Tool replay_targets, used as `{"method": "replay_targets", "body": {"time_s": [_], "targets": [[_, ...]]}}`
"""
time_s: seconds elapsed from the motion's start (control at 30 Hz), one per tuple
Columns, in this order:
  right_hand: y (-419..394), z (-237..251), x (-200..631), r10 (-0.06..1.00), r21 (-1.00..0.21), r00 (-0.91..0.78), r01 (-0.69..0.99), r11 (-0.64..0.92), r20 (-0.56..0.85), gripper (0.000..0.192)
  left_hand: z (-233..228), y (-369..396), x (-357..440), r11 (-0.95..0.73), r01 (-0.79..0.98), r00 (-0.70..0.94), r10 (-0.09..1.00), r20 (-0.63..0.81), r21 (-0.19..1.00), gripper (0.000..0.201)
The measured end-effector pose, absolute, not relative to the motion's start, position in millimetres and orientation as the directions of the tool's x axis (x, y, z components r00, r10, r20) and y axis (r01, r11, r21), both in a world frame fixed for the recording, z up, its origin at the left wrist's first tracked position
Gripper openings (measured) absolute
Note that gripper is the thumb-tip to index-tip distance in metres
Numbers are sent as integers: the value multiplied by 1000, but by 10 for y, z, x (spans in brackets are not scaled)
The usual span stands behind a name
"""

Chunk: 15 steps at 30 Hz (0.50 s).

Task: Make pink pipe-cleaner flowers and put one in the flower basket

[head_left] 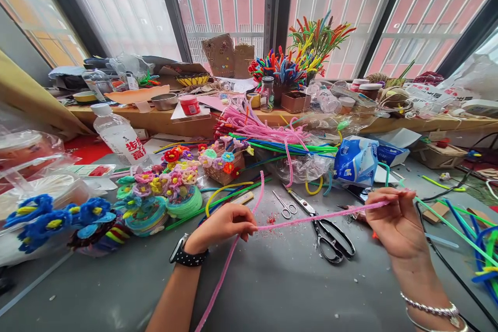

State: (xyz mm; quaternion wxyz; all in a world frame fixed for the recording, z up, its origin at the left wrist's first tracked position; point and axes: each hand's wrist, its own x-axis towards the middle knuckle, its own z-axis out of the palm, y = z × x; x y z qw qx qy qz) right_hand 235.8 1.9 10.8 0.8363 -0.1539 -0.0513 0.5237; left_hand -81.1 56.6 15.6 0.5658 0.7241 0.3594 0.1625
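Two bare hands work above a grey desk. The left hand has thumb and fingers closed together on one end of a pink fuzzy stem; the right hand, palm turned up, pinches its other end, so the stem stretches between them above the desk. A second pink length crosses at the left hand; whether the two join is unclear.

Two pairs of scissors lie beyond: one small silver pair and one larger black-handled pair, which the stretched stem passes over.

One wicker basket holds several fuzzy flowers. One clear bottle with red print stands left of it. On the ledge are one glass jar and one brown box, their contents hard to make out.
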Motion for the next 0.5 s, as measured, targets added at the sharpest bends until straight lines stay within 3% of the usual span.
{"method": "replay_targets", "body": {"time_s": [0.17, 0.3, 0.5], "targets": [[55, 104, 2405, 807, -416, 510, -830, 371, -299, 16, 178, 562, -817, -157, 346, 707, 692, -147, 925, 22], [80, 116, 2403, 753, -443, 525, -828, 344, -396, 22, 172, 570, -837, -158, 321, 687, 717, -115, 934, 22], [50, 110, 2449, 892, -344, 317, -917, 202, -323, 18, 168, 579, -850, -180, 304, 639, 767, -60, 936, 20]]}}
